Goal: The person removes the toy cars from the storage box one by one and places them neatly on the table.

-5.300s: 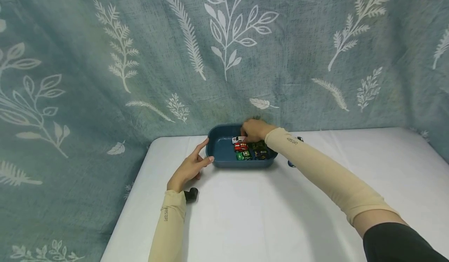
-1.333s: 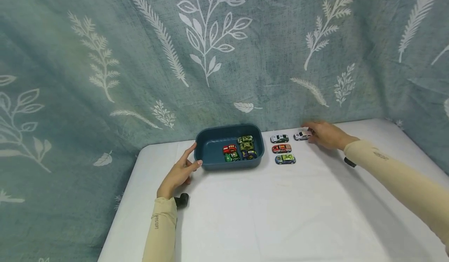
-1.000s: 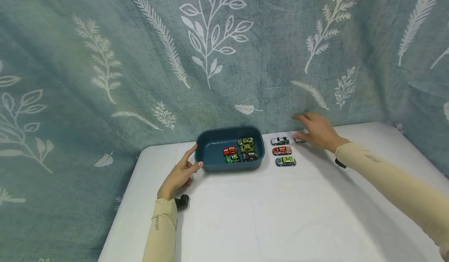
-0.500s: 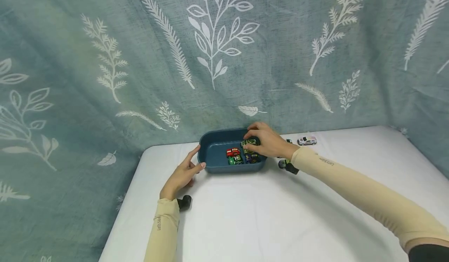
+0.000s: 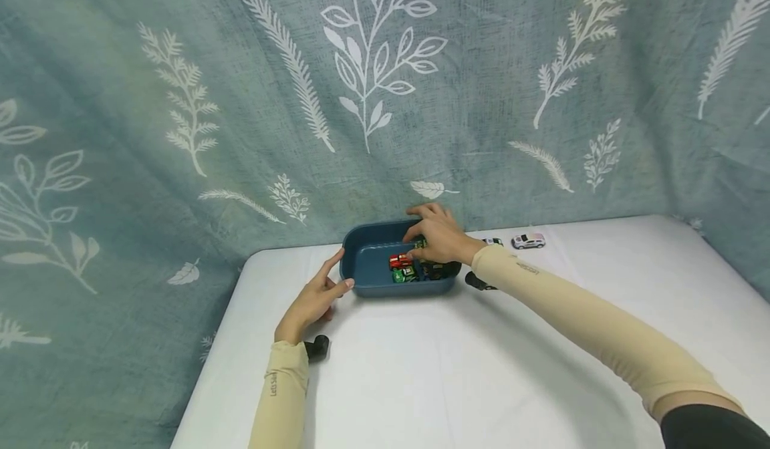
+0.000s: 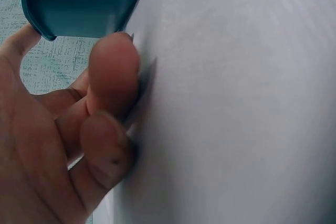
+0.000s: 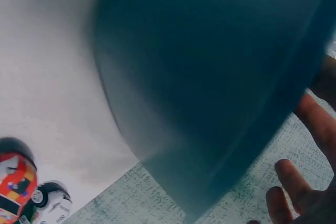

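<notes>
A dark blue bin (image 5: 403, 290) stands at the table's back edge with several toy cars inside. My left hand (image 5: 309, 305) rests at its left end, index finger and thumb touching the bin, the other fingers loosely bent. Over the bin's right half is my right hand (image 5: 442, 238), fingers spread, thumb tip right at the red toy car (image 5: 399, 261). A green toy car (image 5: 404, 274) lies just in front of the red one. That hand partly covers the remaining cars. In the right wrist view the bin's outer wall (image 7: 210, 77) hides part of the hand.
On the white table (image 5: 385, 369), a white-and-pink toy car (image 5: 529, 241) sits to the right of the bin. An orange-red car (image 7: 16, 187) and a white car (image 7: 52, 203) show in the right wrist view. A patterned green curtain (image 5: 271, 101) hangs behind.
The right hand let go of the white-and-pink car on the table, came back left into the bin, and shifted from the green camouflage cars toward the red one. The left hand stays at the bin.
</notes>
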A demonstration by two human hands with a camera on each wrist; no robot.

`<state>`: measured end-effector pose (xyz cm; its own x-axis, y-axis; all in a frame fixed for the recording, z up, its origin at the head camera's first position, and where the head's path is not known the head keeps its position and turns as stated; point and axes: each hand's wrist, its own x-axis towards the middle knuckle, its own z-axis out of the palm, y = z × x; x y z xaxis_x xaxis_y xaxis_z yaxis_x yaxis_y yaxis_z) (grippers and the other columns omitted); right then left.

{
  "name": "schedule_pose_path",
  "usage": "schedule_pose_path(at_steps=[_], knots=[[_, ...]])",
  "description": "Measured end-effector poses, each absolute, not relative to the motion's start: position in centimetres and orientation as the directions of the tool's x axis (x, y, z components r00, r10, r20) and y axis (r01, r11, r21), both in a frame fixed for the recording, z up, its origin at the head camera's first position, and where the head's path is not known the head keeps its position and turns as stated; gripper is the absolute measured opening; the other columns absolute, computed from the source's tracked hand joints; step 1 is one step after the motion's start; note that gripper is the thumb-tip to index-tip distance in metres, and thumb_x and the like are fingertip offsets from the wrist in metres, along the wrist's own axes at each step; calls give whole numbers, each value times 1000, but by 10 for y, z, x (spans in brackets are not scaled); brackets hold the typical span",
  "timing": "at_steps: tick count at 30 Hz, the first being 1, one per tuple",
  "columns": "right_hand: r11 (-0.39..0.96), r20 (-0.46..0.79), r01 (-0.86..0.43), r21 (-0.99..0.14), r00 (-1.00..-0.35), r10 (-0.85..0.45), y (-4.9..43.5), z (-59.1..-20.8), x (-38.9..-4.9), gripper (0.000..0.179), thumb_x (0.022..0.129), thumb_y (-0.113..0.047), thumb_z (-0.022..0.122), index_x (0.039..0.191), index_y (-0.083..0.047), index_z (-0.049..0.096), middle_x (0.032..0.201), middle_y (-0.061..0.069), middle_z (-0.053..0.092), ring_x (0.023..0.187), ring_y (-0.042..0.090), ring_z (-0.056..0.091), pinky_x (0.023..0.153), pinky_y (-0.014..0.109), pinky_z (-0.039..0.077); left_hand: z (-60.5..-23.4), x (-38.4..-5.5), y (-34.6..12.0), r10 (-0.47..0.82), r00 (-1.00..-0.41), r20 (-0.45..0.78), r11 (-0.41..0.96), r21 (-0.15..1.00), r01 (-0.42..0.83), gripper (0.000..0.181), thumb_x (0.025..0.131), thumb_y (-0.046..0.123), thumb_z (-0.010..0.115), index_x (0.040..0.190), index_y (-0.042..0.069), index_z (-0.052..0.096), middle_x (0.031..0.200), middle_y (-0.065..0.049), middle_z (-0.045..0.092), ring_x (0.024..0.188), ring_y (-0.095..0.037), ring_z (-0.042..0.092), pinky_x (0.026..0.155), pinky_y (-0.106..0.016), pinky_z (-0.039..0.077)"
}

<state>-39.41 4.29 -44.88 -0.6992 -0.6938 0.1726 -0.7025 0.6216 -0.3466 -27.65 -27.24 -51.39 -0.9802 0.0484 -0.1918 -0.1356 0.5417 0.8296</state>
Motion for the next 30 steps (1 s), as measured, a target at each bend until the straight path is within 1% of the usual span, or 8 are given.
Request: schedule_pose_path(at_steps=[4, 11, 15, 18, 22, 25, 30], knots=[[646, 137, -685, -337, -715, -686, 39, -446, -397, 33, 88, -36, 89, 116, -18, 84, 166, 19, 42, 151, 44, 29, 117, 70, 25, -512, -277, -273, 48, -983, -178, 545, 829, -123, 73, 101, 53, 70, 159, 65, 27, 99, -12, 58, 52, -22, 51, 58, -35, 49], [694, 32, -646, -318, -739, -673, 34, -445, -398, 38, 89, -45, 87, 119, -22, 83, 170, 18, 35, 153, 43, 25, 115, 67, 25, -508, -280, -272, 58, -982, -182, 543, 831, -122, 73, 99, 57, 70, 157, 67, 27, 97, -12, 58, 51, -22, 50, 59, -35, 49], [707, -10, -629, -322, -745, -667, 33, -448, -399, 38, 92, -47, 83, 121, -23, 82, 171, 19, 33, 155, 44, 22, 113, 68, 24, -508, -280, -271, 61, -982, -178, 537, 835, -118, 73, 98, 58, 71, 156, 69, 28, 97, -12, 58, 51, -22, 50, 59, -35, 49], [707, -38, -617, -346, -743, -668, 32, -447, -401, 37, 95, -46, 80, 123, -22, 81, 171, 19, 32, 155, 46, 21, 113, 68, 23, -510, -279, -272, 59, -982, -179, 537, 835, -120, 74, 97, 60, 71, 157, 67, 27, 97, -12, 58, 52, -21, 50, 57, -35, 49], [716, -118, -590, -372, -735, -668, 30, -440, -403, 38, 96, -45, 79, 126, -22, 80, 174, 17, 28, 156, 47, 20, 114, 67, 22, -513, -278, -273, 52, -980, -190, 544, 828, -131, 77, 96, 63, 71, 158, 66, 26, 99, -12, 59, 53, -21, 51, 58, -34, 49], [721, -164, -587, -368, -722, -672, 28, -435, -405, 37, 95, -45, 80, 125, -23, 80, 174, 16, 27, 156, 47, 20, 114, 66, 22, -515, -277, -274, 45, -981, -187, 545, 828, -133, 76, 96, 61, 71, 158, 67, 27, 100, -13, 59, 52, -21, 51, 58, -34, 48], [730, -201, -592, -340, -713, -672, 26, -432, -409, 38, 94, -47, 81, 124, -25, 81, 173, 16, 30, 156, 47, 21, 114, 65, 24, -515, -276, -274, 57, -982, -179, 532, 838, -122, 75, 96, 61, 71, 156, 68, 27, 99, -13, 59, 52, -21, 50, 58, -34, 49]])
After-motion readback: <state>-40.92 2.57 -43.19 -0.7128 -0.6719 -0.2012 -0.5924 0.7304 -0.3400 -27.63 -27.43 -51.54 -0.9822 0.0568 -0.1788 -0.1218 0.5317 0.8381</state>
